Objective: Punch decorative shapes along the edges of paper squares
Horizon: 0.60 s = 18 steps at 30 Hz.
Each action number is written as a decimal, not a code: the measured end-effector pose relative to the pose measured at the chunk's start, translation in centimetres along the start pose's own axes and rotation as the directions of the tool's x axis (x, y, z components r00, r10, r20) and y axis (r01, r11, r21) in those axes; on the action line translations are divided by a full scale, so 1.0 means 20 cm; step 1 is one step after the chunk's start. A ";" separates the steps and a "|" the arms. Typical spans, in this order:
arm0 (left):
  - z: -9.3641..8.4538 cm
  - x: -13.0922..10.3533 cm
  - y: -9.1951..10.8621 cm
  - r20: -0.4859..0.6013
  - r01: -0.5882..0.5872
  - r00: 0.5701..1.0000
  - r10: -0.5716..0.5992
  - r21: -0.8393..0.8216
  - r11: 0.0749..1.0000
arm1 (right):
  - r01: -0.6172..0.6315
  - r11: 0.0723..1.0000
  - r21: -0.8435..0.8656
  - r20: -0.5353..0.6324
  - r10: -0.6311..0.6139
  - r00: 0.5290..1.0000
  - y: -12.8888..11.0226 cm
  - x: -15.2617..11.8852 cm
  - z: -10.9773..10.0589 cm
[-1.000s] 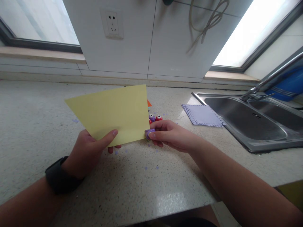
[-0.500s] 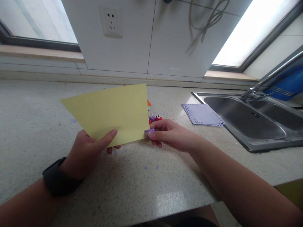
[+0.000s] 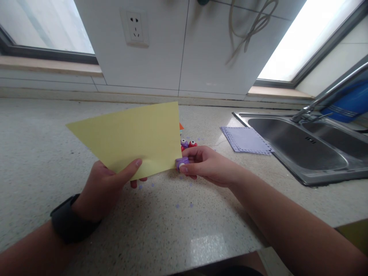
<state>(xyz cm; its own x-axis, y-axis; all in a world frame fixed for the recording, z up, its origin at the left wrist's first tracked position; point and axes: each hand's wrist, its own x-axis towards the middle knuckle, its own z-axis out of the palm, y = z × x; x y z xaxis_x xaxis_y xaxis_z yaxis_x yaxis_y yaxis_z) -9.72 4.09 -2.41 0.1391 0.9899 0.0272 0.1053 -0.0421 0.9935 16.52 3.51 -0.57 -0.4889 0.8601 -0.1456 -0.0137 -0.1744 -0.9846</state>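
My left hand (image 3: 113, 184) pinches the lower edge of a yellow sheet of paper (image 3: 143, 134), thumb on top and fingers beneath. The sheet is raised above the counter and tilted. At its lower right corner, my right hand (image 3: 205, 165) grips a small purple craft punch (image 3: 181, 162), which sits right against the paper's edge. The thumb rests on the punch's pale button. Just behind that hand, another purple punch (image 3: 184, 143) and a red punch (image 3: 193, 143) lie on the counter, partly hidden by the paper and fingers.
Purple sheets with punched edges (image 3: 247, 138) lie stacked beside the steel sink (image 3: 296, 149). Tiny purple paper cut-outs (image 3: 177, 206) are scattered over the speckled counter (image 3: 138, 237). An orange piece (image 3: 181, 126) peeks out behind the yellow sheet. A wall socket (image 3: 135, 27) is at the back.
The punch in my right hand has turned slightly, showing more of its purple body and button. The yellow sheet's left corner has shifted a little left and down.
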 end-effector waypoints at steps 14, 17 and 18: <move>-0.01 0.01 -0.02 -0.006 -0.004 1.000 0.003 -0.023 1.000 | 0.010 0.998 -0.070 -0.019 -0.012 1.000 0.01 0.00 -0.01; -0.01 0.00 -0.02 -0.009 0.007 1.000 -0.007 -0.026 1.000 | 0.003 0.998 -0.060 -0.009 -0.004 1.000 0.00 0.00 -0.01; -0.01 0.00 -0.02 -0.009 0.008 1.000 -0.008 -0.025 1.000 | 0.002 0.998 -0.055 -0.006 -0.002 1.000 0.00 0.00 -0.01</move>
<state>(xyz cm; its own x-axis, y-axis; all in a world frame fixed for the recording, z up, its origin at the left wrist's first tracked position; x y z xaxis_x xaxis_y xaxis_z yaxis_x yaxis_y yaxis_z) -9.88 4.19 -2.71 0.1298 0.9913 0.0200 0.0813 -0.0308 0.9962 16.74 3.51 -0.63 -0.4840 0.8631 -0.1442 0.0338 -0.1462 -0.9887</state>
